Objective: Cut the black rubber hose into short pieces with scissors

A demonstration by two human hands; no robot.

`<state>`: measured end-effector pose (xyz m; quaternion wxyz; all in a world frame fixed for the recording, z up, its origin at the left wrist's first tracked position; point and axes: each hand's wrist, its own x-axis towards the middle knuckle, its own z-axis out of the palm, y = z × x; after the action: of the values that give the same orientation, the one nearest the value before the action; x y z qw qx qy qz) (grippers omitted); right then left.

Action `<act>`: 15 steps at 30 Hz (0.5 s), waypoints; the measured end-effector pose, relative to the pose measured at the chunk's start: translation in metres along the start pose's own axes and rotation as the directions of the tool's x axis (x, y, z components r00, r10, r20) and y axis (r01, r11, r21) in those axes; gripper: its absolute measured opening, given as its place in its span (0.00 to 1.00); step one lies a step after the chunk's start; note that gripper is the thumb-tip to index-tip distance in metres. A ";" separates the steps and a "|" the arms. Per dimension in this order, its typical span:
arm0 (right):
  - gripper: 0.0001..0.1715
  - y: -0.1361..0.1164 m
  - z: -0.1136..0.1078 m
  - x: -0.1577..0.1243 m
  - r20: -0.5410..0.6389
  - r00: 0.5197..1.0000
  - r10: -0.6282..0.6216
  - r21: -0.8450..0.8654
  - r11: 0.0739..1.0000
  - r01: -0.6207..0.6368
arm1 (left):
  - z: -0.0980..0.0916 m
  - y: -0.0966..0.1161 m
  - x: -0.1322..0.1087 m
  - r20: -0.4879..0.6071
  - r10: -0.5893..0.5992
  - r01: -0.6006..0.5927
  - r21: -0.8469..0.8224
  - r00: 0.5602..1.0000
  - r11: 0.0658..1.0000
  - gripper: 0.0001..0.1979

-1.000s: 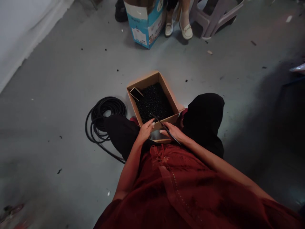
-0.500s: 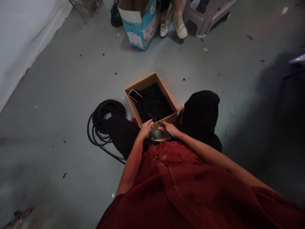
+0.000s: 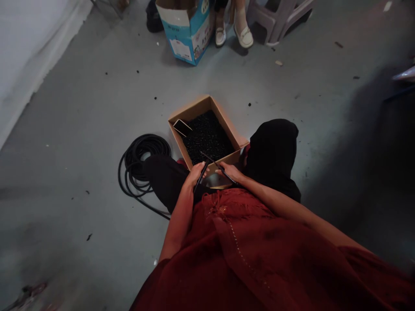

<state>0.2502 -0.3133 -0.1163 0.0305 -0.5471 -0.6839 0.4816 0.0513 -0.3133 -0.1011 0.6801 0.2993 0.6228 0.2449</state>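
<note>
A cardboard box (image 3: 181,116) stands on the floor between my knees, filled with small black pieces (image 3: 205,134), perhaps cut rubber tubing. In its far corner lies a small flat rectangular object (image 3: 182,127), possibly a phone. My left hand (image 3: 195,175) is at the box's near wall, shut on a short black tube (image 3: 201,176). My right hand (image 3: 228,172) grips a thin black rod (image 3: 220,167) that slants over the box wall. Below my hands, a shiny metal piece (image 3: 215,183) is partly hidden by them.
A coil of black rubber hose (image 3: 144,162) lies left of my black-clad knee (image 3: 165,181). Farther off stand a blue-and-white carton (image 3: 186,36), a co-worker's feet in white loafers (image 3: 231,34) and a grey plastic stool (image 3: 279,17). Black bits dot the grey floor (image 3: 81,129).
A short black tube now shows in my left hand, pointing down toward my lap. The rod in my right hand sits slightly higher, and the whole view has shifted slightly.
</note>
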 end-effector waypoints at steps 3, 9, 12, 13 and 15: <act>0.21 0.002 0.001 0.001 -0.005 1.000 0.005 -0.009 1.000 -0.005 | -0.005 0.004 -0.006 0.067 -0.067 0.069 -0.027 0.996 0.997 0.18; 0.22 0.004 0.001 0.002 -0.014 1.000 0.011 -0.023 1.000 -0.012 | -0.008 0.008 -0.011 0.194 -0.136 0.171 -0.176 0.971 0.970 0.18; 0.22 0.004 0.001 0.001 -0.019 1.000 0.013 -0.022 1.000 -0.014 | -0.008 0.007 -0.009 0.198 -0.129 0.165 -0.178 0.972 0.970 0.19; 0.22 0.005 0.001 0.001 -0.020 1.000 0.015 -0.023 1.000 -0.016 | -0.008 0.007 -0.008 0.199 -0.129 0.165 -0.178 0.971 0.970 0.19; 0.21 0.006 0.002 0.001 -0.020 1.000 0.021 -0.025 0.999 -0.022 | -0.008 0.006 -0.007 0.201 -0.131 0.168 -0.179 0.971 0.969 0.19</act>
<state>0.2527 -0.3136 -0.1216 0.0254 -0.5596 -0.6836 0.4679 0.0426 -0.3128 -0.0920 0.7783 0.2049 0.5498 0.2233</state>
